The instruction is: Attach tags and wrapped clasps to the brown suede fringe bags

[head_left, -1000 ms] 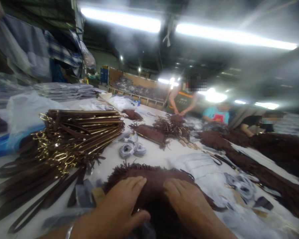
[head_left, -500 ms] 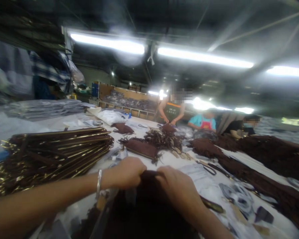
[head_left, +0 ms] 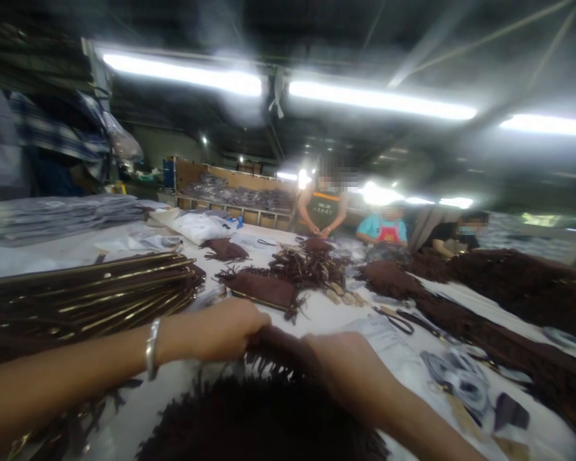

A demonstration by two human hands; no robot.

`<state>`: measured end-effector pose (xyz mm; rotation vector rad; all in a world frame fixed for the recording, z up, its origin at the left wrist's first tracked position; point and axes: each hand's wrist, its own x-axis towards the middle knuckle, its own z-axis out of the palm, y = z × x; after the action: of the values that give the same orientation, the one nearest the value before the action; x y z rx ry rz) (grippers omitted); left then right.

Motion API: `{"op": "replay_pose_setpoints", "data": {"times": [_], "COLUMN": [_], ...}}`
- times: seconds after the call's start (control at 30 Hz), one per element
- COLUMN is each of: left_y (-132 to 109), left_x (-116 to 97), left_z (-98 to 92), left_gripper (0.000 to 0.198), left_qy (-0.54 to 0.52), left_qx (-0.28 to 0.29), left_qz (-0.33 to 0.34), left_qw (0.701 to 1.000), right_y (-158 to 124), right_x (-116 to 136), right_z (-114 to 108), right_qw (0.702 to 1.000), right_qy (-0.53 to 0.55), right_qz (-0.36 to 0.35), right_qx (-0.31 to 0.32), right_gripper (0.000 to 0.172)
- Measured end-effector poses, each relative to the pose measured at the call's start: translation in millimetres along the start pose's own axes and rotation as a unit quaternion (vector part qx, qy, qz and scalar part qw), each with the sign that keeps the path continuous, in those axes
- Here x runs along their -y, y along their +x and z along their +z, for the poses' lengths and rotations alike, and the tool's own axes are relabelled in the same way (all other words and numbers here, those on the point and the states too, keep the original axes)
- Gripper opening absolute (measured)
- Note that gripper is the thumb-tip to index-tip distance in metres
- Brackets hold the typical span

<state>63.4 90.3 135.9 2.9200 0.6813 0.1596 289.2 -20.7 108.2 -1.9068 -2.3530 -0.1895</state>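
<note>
A dark brown fringed suede piece (head_left: 264, 419) lies on the white table right in front of me. My left hand (head_left: 216, 330), with a silver bracelet on its wrist, is closed on the piece's far edge. My right hand (head_left: 338, 368) grips the same edge just to the right, fingers curled over it. The fringe hangs loose between and below both hands.
A stack of brown straps with gold trim (head_left: 91, 298) lies to the left. More brown fringed pieces (head_left: 264, 288) and long brown fabric (head_left: 509, 307) cover the middle and right. Three people (head_left: 324, 208) work at the far end. Folded grey fabric (head_left: 52, 214) is stacked far left.
My hands went from lying flat on the brown piece to gripping its far edge and lifting it. The view tilted up and the fringe now shows below my hands.
</note>
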Motion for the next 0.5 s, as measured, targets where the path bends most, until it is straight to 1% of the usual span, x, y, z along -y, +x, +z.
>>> {"op": "replay_pose_setpoints", "data": {"times": [0.07,0.1,0.17,0.2,0.23,0.3,0.33,0.37,0.43,0.5], "left_y": [-14.4,-17.1,-10.3,-1.0,10.9,37.7,50.0,60.3,72.9,75.8], "left_x": [-8.5,-10.5,-6.8,-0.3,9.2,34.9,49.7,64.8,93.8,118.1], "left_z": [4.5,6.0,6.6,5.3,3.0,-3.4,-5.9,-6.9,-1.8,13.2], "left_gripper": [0.029,0.030,0.029,0.031,0.036,0.048,0.052,0.052,0.047,0.043], "left_qy": [-0.016,-0.024,-0.005,0.021,0.053,0.116,0.134,0.138,0.118,0.086], "left_qx": [0.016,0.025,0.021,0.002,-0.030,-0.109,-0.145,-0.171,-0.195,-0.195], "left_qz": [0.003,0.004,0.002,0.004,0.007,0.011,0.011,0.013,0.013,-0.005], "left_qw": [1.000,0.999,1.000,1.000,0.998,0.987,0.980,0.976,0.974,0.977], "right_y": [-11.8,-14.2,-8.1,0.4,11.6,36.4,47.1,55.0,59.5,48.4], "right_x": [4.6,4.7,0.4,-3.6,-8.3,-18.0,-22.4,-26.2,-31.0,-31.2], "right_z": [7.7,9.6,8.9,6.5,3.1,-5.0,-8.5,-11.2,-13.8,-13.9], "right_qw": [1.000,0.999,0.999,0.998,0.997,0.990,0.986,0.982,0.981,0.985], "right_qy": [-0.011,-0.015,-0.037,-0.056,-0.078,-0.116,-0.126,-0.129,-0.120,-0.102], "right_qz": [-0.022,-0.033,-0.036,-0.025,-0.010,0.026,0.042,0.051,0.056,0.063], "right_qx": [-0.008,-0.007,-0.003,-0.012,-0.028,-0.077,-0.103,-0.125,-0.144,-0.128], "right_gripper": [0.013,0.014,0.016,0.017,0.019,0.028,0.035,0.042,0.050,0.044]}}
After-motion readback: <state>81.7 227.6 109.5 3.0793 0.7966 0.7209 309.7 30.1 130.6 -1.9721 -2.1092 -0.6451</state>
